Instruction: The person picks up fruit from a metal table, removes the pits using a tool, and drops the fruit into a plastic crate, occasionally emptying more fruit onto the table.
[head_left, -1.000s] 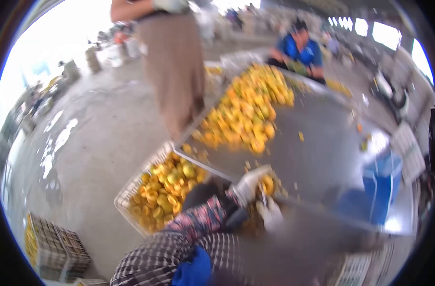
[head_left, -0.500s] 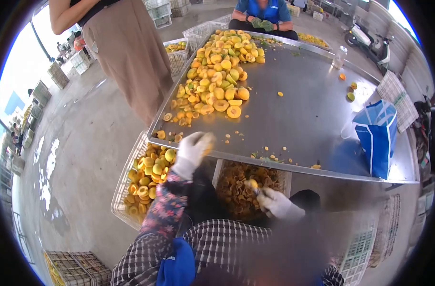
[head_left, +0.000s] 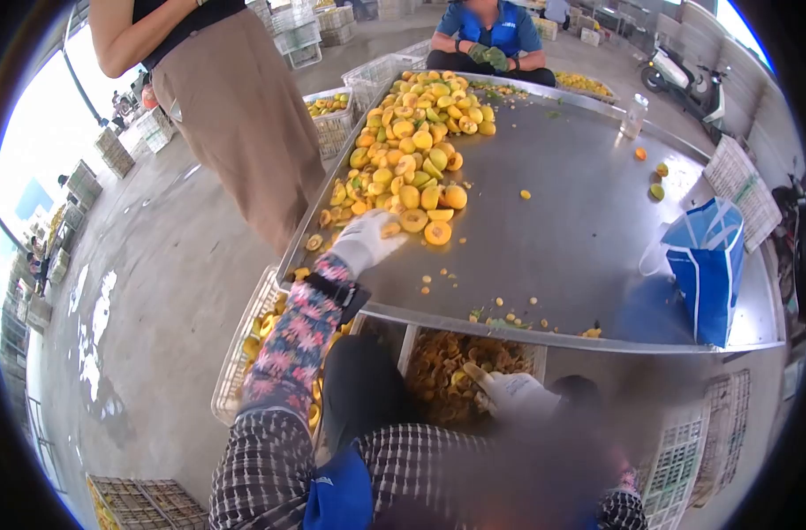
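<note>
My left hand (head_left: 367, 240), in a white glove, reaches over the near left part of the metal table. Its fingers close around a yellow peach half (head_left: 390, 230) at the lower edge of a heap of cut peaches (head_left: 412, 159). Low over a crate of brown scraps (head_left: 447, 353), my gloved right hand (head_left: 518, 393) is closed. A short, narrow, brownish thing (head_left: 477, 374) juts from it toward the upper left; I cannot tell what it is.
The table (head_left: 544, 256) has a raised metal rim. On it stand a blue bag (head_left: 705, 274) and a clear jar (head_left: 633, 117). A peach crate (head_left: 244, 371) sits below left. One person (head_left: 235, 115) stands left; another (head_left: 491, 44) sits across the table.
My left hand has moved from the table's near edge up to the heap and closed on a peach half. My right hand is a little lower, and the yellow piece at its tool tip no longer shows.
</note>
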{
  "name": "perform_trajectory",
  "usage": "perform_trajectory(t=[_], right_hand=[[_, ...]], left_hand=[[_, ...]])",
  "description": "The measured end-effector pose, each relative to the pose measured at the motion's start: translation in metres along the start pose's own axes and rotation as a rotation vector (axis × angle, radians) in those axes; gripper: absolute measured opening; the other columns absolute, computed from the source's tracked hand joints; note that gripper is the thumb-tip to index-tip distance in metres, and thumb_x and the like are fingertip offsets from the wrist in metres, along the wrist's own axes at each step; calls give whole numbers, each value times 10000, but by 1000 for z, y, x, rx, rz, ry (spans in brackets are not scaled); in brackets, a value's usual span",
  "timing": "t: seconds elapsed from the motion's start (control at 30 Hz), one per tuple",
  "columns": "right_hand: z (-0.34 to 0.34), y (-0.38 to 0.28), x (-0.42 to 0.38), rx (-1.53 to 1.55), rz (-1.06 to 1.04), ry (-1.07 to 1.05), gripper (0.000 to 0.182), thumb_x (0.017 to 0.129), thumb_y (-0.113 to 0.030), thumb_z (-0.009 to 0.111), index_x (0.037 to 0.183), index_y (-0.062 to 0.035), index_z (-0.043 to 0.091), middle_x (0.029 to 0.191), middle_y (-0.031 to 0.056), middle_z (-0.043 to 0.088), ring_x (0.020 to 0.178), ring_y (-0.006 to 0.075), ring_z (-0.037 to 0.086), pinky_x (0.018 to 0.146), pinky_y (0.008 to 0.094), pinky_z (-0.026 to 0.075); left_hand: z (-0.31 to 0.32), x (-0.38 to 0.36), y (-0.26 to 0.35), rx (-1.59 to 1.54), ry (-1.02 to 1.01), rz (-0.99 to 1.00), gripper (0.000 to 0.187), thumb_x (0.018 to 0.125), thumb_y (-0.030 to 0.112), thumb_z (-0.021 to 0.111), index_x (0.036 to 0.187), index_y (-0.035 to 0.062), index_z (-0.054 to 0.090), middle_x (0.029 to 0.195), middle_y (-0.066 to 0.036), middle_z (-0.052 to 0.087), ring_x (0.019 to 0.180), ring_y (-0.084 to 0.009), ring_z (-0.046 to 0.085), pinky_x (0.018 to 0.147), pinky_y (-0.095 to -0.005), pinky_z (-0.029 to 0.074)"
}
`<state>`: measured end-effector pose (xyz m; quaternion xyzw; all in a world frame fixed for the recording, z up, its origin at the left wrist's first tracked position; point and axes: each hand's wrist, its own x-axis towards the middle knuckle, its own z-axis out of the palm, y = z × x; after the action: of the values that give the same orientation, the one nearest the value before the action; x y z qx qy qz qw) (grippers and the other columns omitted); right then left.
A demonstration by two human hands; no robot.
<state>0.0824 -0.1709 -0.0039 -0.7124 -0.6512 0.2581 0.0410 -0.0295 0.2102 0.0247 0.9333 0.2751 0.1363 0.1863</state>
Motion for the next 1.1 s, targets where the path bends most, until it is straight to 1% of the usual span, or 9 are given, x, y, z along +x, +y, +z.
perform_trajectory(t=[0.1,0.23,0.37,0.43,0.63,0.8,0.9,0.97,1.1], right_hand=[[-37,-1,-4,101,-65,102,547,958,-350,515,1436,-129,371,858,176,666,781,365,669,698,468,520],[-34,31,16,-15,-243,624,417,859,-232,694,1230,-81,578,803,115,678,682,301,669,594,382,530],[35,94,73,469,-132,1291,368,839,-92,721,1160,-1,566,829,111,661,679,202,652,661,294,522],[-14,63,45,562,46,1015,353,857,-72,694,1167,13,547,852,112,649,713,182,633,694,293,515],[-5,72,47,596,-60,997,408,831,-94,678,1202,-13,532,840,112,670,696,195,652,685,312,522],[-13,69,43,566,-26,944,385,832,-111,690,1170,-6,539,706,78,620,574,164,592,587,303,490],[-13,67,47,566,-52,1002,373,839,-131,690,1159,-4,546,691,75,598,568,163,581,576,305,483],[-8,70,45,588,-36,979,376,845,-140,690,1163,-3,544,693,74,597,574,166,584,589,299,491],[-12,68,48,586,-81,1027,383,852,-129,685,1183,-5,536,711,67,596,584,164,586,602,288,496]], left_hand=[[34,64,11,83,26,42,565,854,504,625,1279,134,591,1366,-149,517,1271,-343,469,1068,-417,375],[76,145,11,175,64,63,620,815,580,620,1319,223,569,1441,-117,441,1313,-365,413,1095,-505,323],[84,175,28,190,-83,-94,677,782,653,609,1349,289,551,1494,-94,367,1379,-369,311,1105,-634,245],[85,169,40,222,-134,-139,692,771,672,608,1357,308,546,1511,-77,342,1406,-365,259,1102,-679,211],[73,132,51,231,-267,-113,689,746,659,645,1327,295,585,1542,-38,314,1420,-345,228,1080,-695,225],[71,81,34,-40,-466,-1,666,780,610,684,1334,251,598,1563,-163,242,1390,-423,299,1148,-490,264],[49,96,3,-454,-707,56,619,846,608,631,1324,215,602,1350,-149,566,1266,-303,515,1058,-384,407],[10,112,11,-373,-456,-172,541,848,559,650,1236,182,661,1224,-138,656,1181,-296,584,1005,-365,452],[45,197,-53,-100,34,-179,558,880,537,597,1316,190,591,1296,-158,607,1216,-363,541,1041,-379,418]])
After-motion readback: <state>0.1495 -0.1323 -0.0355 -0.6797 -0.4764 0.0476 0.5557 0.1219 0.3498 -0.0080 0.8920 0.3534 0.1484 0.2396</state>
